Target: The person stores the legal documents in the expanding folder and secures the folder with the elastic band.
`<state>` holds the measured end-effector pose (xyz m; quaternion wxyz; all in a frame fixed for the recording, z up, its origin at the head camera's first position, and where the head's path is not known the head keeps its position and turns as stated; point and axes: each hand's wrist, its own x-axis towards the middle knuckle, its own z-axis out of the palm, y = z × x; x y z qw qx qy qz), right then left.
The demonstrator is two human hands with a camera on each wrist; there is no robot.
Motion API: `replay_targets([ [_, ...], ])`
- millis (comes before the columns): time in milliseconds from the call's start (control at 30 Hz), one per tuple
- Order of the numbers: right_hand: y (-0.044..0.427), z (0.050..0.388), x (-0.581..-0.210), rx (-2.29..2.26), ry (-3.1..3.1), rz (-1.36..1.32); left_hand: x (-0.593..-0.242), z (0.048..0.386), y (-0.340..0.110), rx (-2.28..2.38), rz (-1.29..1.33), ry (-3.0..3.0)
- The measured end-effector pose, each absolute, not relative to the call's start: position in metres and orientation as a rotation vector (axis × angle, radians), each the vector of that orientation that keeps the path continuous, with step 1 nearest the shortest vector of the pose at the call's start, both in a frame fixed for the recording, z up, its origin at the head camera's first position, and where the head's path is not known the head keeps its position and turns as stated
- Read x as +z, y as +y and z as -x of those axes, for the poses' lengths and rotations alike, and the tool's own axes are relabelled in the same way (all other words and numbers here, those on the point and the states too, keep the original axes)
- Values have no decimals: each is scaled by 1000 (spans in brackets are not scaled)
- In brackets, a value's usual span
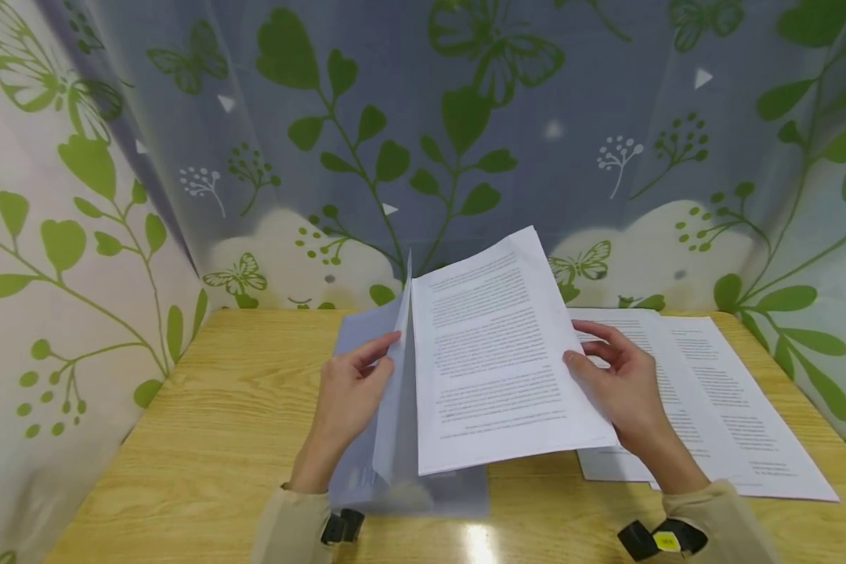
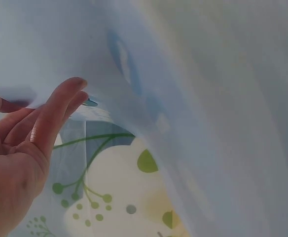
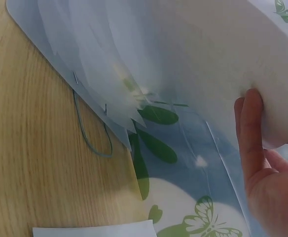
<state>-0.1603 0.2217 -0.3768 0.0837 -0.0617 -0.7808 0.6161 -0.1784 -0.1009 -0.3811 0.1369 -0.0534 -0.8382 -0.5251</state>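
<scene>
Left hand (image 1: 347, 395) pinches a folder leaf (image 1: 393, 427); right hand (image 1: 626, 384) grips printed pages (image 1: 497, 352), not yet set down; other sheets (image 1: 724, 392) already lie on the worktop (image 1: 211, 446)

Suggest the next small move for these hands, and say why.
Perhaps ease the held papers leftward into the folder: the left hand holds its raised flap, and the right hand grips the held papers' right edge, their left edge close by the flap.

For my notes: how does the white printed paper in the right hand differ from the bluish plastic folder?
The white printed paper is held raised by the right hand; the bluish plastic folder lies partly on the wooden table. The paper looks opaque; the folder looks translucent.
</scene>
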Motion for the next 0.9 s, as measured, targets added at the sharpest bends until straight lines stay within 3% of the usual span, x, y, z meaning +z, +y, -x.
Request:
replay_targets([
  [900,192,153,-375,1876,-2237,68,-383,178,-95,-1488,155,-2424],
])
